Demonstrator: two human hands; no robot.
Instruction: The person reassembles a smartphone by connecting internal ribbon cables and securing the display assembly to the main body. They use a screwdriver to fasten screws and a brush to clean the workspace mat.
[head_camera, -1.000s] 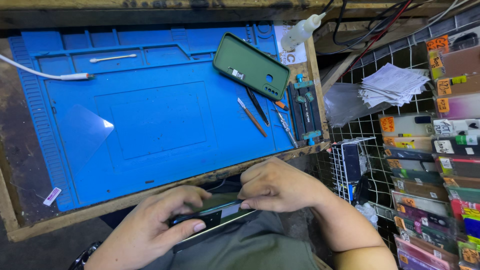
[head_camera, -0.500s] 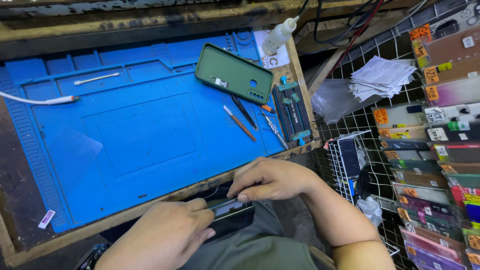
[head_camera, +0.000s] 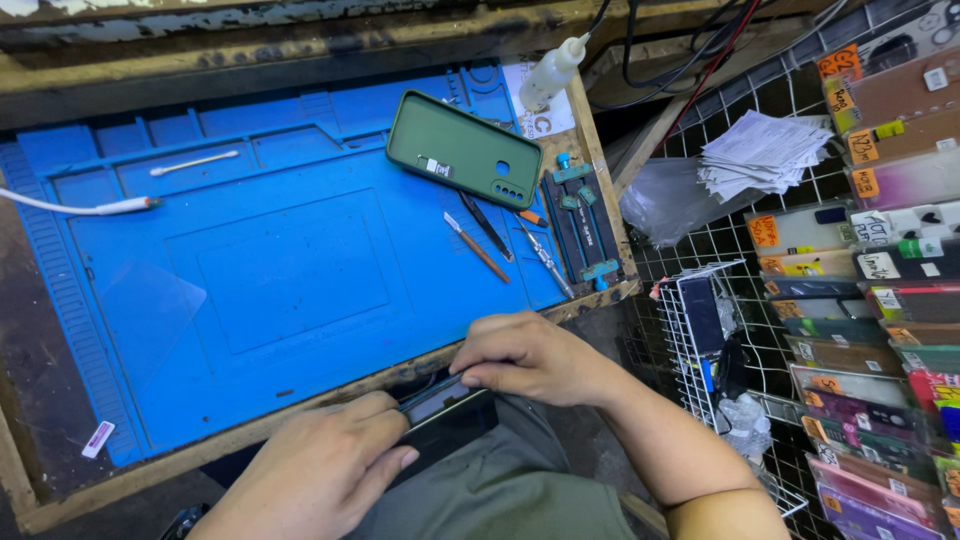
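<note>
Both my hands hold a dark smartphone (head_camera: 447, 412) in my lap, just below the table's front edge. My left hand (head_camera: 320, 472) grips its lower left side. My right hand (head_camera: 530, 358) pinches its upper right edge. The phone's screen is mostly hidden by my fingers. A green phone case (head_camera: 462, 148) lies face down at the back right of the blue work mat (head_camera: 270, 270). A clear screen protector (head_camera: 150, 310) rests on the mat's left part.
Tweezers and small tools (head_camera: 500, 240) lie right of centre on the mat, beside a blue clamp holder (head_camera: 580, 225). A white cable (head_camera: 80, 208), a cotton swab (head_camera: 195, 162) and a squeeze bottle (head_camera: 550, 70) sit at the back. A wire rack (head_camera: 720, 340) with packaged cases stands at right.
The view has dropped and shifted slightly. My hands have stayed on the phone and shifted their grip a little, the right hand sliding along its top edge.
</note>
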